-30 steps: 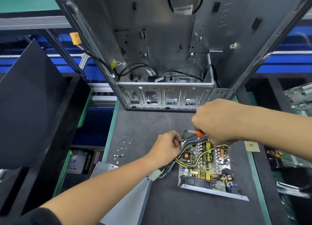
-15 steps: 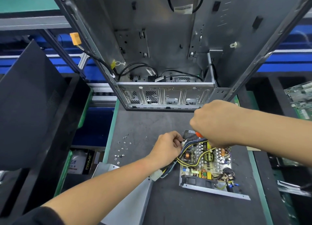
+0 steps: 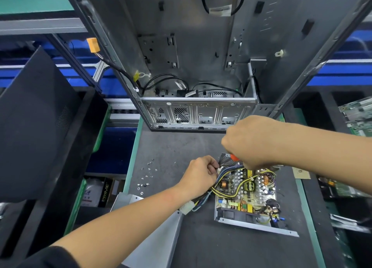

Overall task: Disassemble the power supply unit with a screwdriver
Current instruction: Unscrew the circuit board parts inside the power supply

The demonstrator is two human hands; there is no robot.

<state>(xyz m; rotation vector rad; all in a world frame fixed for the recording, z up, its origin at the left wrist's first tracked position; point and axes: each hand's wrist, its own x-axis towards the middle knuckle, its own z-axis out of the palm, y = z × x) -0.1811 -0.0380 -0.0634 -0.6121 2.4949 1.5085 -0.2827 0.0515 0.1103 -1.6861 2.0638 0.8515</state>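
A dark grey mat [image 3: 181, 147], edged green, covers the bench, with blue rails behind. An empty case [image 3: 201, 56] stands at its far end. The opened PSU [image 3: 245, 191] lies near the front right. The right hand [image 3: 253, 143] is clenched round an orange screwdriver [image 3: 233, 157] over it; the left hand [image 3: 199, 177] pinches its wires [image 3: 223, 174]. Loose screws [image 3: 147, 175] lie to the left.

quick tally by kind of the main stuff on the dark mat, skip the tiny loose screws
Opened power supply unit: 1
Screwdriver, in the right hand: 1
Computer case: 1
Loose metal cover: 1
White cable connector: 1
Total: 5
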